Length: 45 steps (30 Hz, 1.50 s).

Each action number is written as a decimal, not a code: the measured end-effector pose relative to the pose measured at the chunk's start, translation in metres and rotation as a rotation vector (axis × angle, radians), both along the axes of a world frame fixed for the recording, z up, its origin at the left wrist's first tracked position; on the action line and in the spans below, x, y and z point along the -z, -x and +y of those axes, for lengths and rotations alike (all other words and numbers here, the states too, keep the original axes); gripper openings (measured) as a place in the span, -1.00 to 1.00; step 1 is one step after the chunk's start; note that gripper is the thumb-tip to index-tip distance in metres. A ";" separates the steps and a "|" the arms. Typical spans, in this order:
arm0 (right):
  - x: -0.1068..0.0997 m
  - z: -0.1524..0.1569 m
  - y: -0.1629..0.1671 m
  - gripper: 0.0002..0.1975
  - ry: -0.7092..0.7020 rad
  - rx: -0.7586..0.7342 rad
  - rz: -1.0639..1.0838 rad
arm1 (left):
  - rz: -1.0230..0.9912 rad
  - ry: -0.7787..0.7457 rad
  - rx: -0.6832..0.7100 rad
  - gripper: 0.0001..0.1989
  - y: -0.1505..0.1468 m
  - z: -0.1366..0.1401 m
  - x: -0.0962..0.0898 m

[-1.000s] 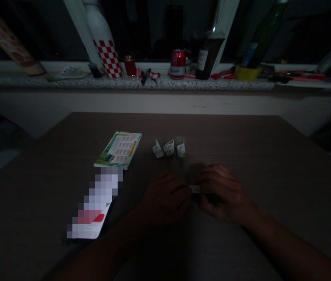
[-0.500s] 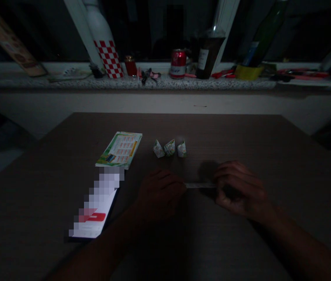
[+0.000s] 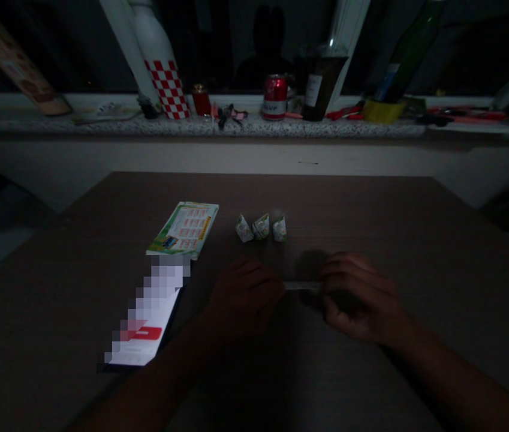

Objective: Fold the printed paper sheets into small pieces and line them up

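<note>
Hidden at both ends, the thin pale strip (image 3: 303,286) is pinched by my dim left hand (image 3: 246,297) at nine o'clock and right hand (image 3: 362,295) at three; pointed folded papers (image 3: 261,228) sit at its eleven on the wood-grained table (image 3: 371,216).

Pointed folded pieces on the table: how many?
3, in a row beyond the left hand: left piece, middle piece close beside it, right piece slightly apart. That hand might hide others.

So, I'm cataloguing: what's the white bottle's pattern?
Red and white checks low on the bottle, clearest in head view.
</note>
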State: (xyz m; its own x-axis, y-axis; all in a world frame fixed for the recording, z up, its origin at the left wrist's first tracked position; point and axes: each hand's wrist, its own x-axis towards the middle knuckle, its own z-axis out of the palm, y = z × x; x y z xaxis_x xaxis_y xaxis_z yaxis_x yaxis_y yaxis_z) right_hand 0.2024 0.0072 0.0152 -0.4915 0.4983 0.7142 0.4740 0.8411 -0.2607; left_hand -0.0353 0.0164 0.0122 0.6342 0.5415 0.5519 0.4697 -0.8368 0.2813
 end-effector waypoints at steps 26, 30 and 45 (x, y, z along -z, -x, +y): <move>0.009 0.002 0.017 -0.83 -0.025 -0.080 -0.005 | -0.070 0.042 -0.011 -0.92 -0.018 -0.005 0.001; 0.009 0.002 0.015 -0.81 -0.023 -0.078 0.005 | -0.084 0.036 -0.019 -0.91 -0.014 -0.002 0.001; -0.001 0.003 0.001 -0.84 0.001 0.017 0.058 | -0.122 0.086 -0.168 -0.93 0.005 0.002 -0.007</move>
State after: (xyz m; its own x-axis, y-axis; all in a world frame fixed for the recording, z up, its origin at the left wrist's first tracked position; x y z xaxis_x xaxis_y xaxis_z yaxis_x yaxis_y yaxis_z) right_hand 0.2019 0.0102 0.0161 -0.4407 0.5069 0.7409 0.4722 0.8328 -0.2889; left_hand -0.0407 0.0181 0.0196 0.4628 0.6819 0.5664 0.5583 -0.7205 0.4113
